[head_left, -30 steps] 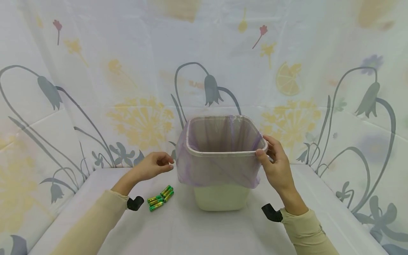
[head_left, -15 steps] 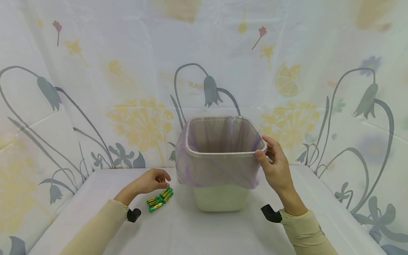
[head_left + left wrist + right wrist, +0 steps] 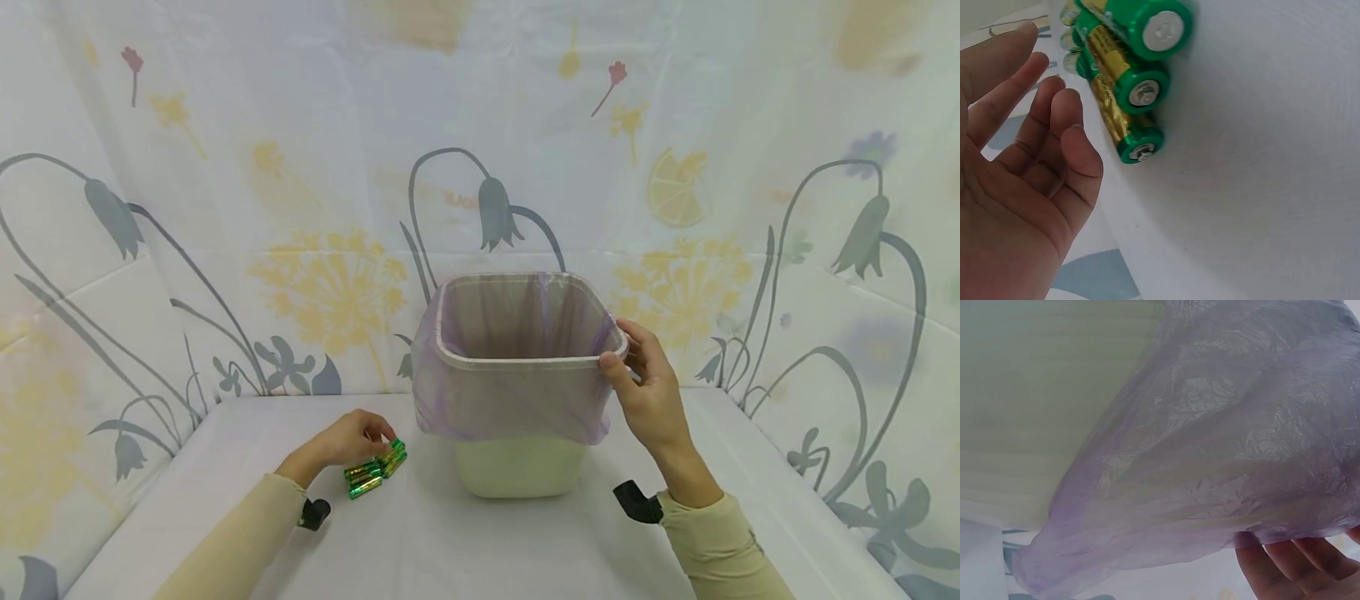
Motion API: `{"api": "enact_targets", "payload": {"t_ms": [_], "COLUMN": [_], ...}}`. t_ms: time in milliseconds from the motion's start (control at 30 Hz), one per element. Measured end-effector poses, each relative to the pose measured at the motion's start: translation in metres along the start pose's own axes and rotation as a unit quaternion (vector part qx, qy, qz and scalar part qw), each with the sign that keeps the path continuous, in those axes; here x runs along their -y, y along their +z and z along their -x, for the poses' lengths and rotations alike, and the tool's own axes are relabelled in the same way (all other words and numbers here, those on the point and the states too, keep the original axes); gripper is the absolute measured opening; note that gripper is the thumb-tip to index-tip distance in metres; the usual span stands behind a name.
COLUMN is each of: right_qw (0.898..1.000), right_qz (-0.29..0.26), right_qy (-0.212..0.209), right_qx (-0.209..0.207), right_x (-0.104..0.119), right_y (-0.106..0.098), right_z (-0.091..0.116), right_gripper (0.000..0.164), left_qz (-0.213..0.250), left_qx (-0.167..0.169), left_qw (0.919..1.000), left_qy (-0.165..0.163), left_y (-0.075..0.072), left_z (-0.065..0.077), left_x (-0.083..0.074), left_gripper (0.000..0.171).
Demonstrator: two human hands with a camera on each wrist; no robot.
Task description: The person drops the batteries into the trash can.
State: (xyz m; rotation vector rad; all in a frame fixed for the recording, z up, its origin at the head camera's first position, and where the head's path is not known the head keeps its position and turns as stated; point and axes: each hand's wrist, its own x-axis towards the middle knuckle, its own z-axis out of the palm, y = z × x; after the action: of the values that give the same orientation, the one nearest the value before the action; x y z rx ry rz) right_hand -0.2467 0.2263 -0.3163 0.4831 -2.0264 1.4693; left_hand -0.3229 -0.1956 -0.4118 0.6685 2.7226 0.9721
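A trash can stands upright on the white table, its pale body lined with a thin purple garbage bag folded out over the rim. My right hand grips the right corner of the rim, thumb in front and fingers around the side. In the right wrist view several fingertips touch the bag's outside. Left of the can lie several green and gold batteries. Over their far end is my left hand, fingers loosely bent. The left wrist view shows those fingers beside the batteries, holding none.
A floral-printed white sheet hangs behind and at both sides of the table. Black wrist mounts stick out from both sleeves. The can's inside bottom is hidden.
My left hand has moved down from beside the can's left side to the batteries. The right hand keeps its grip on the rim; can and batteries stay in place.
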Motion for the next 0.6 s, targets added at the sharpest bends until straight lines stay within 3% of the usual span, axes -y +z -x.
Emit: {"api": "enact_targets", "payload": {"t_ms": [233,600], "right_qw": [1.000,1.000], "right_qz": [0.004,0.006], "right_qy": [0.000,0.001], "right_qx": [0.000,-0.001], "right_x": [0.0002,-0.0002], "right_y": [-0.0002,0.0002], "right_z": [0.0007,0.0001], "right_gripper": [0.049,0.049], "left_qz": [0.005,-0.003], "left_qx": [0.009,-0.007], "left_qw": [1.0000,0.9998], "left_qy": [0.000,-0.017], "left_y": [0.0043,0.0068], "left_z": [0.0007,-0.0025], "left_x": [0.0002,0.0085], "left_gripper": [0.015,0.013]}}
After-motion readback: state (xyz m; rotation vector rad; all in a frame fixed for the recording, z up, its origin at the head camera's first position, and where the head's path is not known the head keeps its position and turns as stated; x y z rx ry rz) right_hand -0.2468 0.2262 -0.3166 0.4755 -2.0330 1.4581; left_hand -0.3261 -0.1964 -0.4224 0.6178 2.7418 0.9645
